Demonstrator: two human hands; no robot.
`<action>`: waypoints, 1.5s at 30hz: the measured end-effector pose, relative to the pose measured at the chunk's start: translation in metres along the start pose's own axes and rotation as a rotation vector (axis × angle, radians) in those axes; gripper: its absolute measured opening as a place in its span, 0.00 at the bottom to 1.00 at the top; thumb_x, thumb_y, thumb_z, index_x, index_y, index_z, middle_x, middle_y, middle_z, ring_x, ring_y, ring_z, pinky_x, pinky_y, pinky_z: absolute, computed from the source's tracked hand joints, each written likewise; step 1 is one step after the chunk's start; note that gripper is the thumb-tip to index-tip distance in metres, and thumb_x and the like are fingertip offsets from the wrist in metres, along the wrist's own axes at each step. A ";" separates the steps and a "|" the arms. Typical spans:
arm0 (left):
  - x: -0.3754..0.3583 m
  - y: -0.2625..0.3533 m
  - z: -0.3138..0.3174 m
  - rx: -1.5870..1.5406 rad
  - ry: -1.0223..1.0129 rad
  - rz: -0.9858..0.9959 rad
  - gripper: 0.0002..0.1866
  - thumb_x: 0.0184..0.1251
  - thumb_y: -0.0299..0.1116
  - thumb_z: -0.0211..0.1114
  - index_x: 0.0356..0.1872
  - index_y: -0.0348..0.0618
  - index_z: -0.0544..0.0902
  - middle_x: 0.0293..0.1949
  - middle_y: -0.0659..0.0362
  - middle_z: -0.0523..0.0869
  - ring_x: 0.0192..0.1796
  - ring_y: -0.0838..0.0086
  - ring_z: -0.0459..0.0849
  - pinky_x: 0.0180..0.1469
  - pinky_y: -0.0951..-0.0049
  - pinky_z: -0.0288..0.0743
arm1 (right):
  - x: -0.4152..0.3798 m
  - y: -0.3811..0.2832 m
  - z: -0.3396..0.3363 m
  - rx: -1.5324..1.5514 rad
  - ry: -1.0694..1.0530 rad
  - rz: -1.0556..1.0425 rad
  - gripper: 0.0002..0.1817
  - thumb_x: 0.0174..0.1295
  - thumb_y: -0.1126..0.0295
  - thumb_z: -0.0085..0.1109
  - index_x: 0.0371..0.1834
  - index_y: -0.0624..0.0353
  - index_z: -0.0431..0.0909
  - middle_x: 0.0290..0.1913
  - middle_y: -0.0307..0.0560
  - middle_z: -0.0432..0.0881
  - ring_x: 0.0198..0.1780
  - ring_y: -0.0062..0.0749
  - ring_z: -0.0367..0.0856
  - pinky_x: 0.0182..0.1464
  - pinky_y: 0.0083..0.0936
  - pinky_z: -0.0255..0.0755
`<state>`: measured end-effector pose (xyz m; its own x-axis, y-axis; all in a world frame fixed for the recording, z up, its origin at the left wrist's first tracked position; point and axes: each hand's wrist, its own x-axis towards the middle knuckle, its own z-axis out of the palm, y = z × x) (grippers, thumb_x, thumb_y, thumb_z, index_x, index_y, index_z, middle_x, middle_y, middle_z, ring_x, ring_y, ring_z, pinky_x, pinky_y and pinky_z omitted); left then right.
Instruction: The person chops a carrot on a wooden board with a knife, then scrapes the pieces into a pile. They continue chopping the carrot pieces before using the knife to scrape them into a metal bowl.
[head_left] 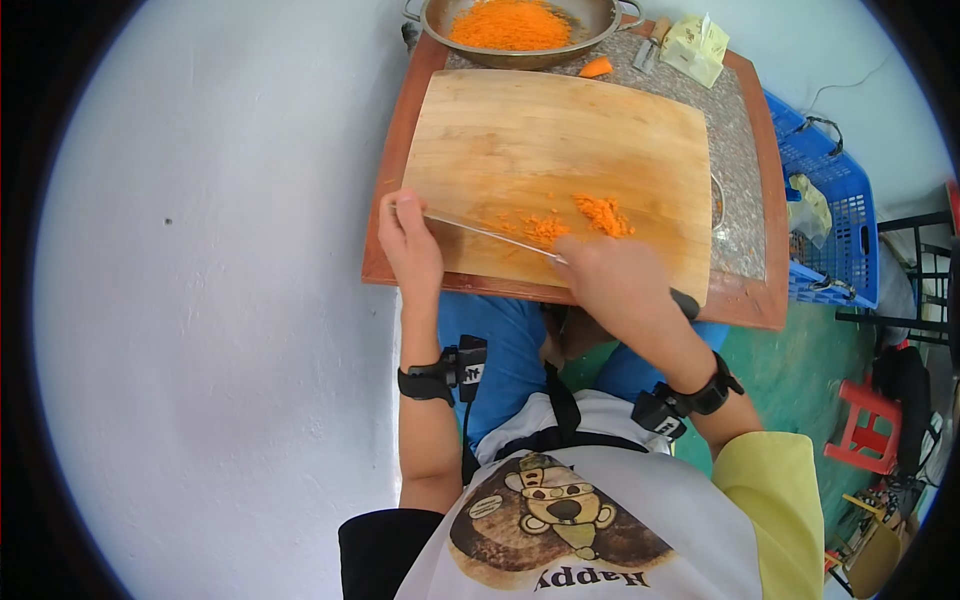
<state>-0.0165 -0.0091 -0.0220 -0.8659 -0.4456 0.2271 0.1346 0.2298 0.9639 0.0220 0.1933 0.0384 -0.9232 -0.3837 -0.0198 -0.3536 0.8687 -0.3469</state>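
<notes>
Knife (pixel 490 235) slants above our cutting board (pixel 560 130), just beside chopped carrot (pixel 603 215); our right hand (pixel 618 280) curls its fingers around the handle, our left hand (pixel 412 245) pinches the tip.

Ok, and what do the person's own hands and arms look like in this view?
Both hands, left and right, are bare. Each forearm wears a black strap carrying a small black boxy device with a white label and dark marking; a thin dark cable hangs from the left one. The left sleeve is black, the right yellow-green.
</notes>
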 end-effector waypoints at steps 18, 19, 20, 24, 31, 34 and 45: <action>-0.007 -0.004 0.004 0.055 -0.017 0.102 0.17 0.69 0.41 0.44 0.26 0.41 0.71 0.24 0.63 0.70 0.22 0.82 0.67 0.25 0.81 0.62 | -0.007 0.005 -0.008 -0.018 -0.061 0.020 0.10 0.57 0.63 0.49 0.24 0.57 0.73 0.20 0.52 0.77 0.26 0.47 0.79 0.28 0.37 0.72; -0.002 -0.002 0.000 0.043 -0.025 0.053 0.17 0.69 0.42 0.44 0.26 0.40 0.71 0.24 0.63 0.70 0.22 0.81 0.67 0.25 0.81 0.62 | -0.003 0.001 -0.005 -0.019 -0.049 0.014 0.10 0.57 0.64 0.49 0.25 0.57 0.73 0.20 0.52 0.77 0.26 0.47 0.79 0.28 0.37 0.73; 0.001 0.002 -0.002 0.031 -0.032 0.004 0.17 0.69 0.42 0.44 0.26 0.40 0.71 0.24 0.62 0.70 0.22 0.81 0.67 0.25 0.81 0.62 | -0.001 -0.001 -0.004 -0.019 -0.036 0.007 0.10 0.57 0.64 0.49 0.25 0.57 0.73 0.21 0.52 0.77 0.26 0.47 0.79 0.29 0.37 0.73; -0.003 0.028 0.003 0.020 -0.065 -0.083 0.18 0.69 0.42 0.44 0.26 0.40 0.71 0.24 0.62 0.70 0.22 0.81 0.68 0.25 0.81 0.62 | -0.001 0.013 -0.017 0.071 -0.064 0.001 0.10 0.57 0.64 0.49 0.26 0.58 0.73 0.21 0.53 0.77 0.26 0.47 0.79 0.29 0.38 0.72; -0.015 0.018 0.027 0.034 -0.140 -0.025 0.18 0.69 0.43 0.45 0.29 0.37 0.72 0.24 0.62 0.71 0.26 0.81 0.68 0.29 0.80 0.63 | -0.010 0.035 -0.027 0.035 -0.009 0.036 0.12 0.56 0.61 0.54 0.23 0.57 0.73 0.18 0.53 0.74 0.24 0.50 0.74 0.26 0.40 0.66; -0.014 0.013 0.025 0.068 -0.130 -0.060 0.18 0.69 0.43 0.47 0.33 0.34 0.72 0.25 0.60 0.71 0.30 0.78 0.68 0.36 0.77 0.64 | -0.004 0.039 -0.019 0.035 -0.026 0.030 0.12 0.56 0.60 0.54 0.23 0.57 0.74 0.18 0.53 0.74 0.24 0.50 0.74 0.26 0.40 0.67; 0.001 0.031 0.017 0.059 -0.090 -0.078 0.20 0.69 0.46 0.44 0.25 0.40 0.70 0.23 0.62 0.70 0.21 0.81 0.67 0.24 0.82 0.62 | 0.006 0.032 -0.028 0.070 -0.045 -0.043 0.11 0.57 0.62 0.50 0.26 0.58 0.75 0.22 0.52 0.77 0.29 0.46 0.79 0.31 0.38 0.72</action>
<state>-0.0213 0.0124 0.0059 -0.9126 -0.3855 0.1359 0.0387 0.2494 0.9676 0.0006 0.2270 0.0532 -0.8992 -0.4352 -0.0455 -0.3798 0.8279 -0.4128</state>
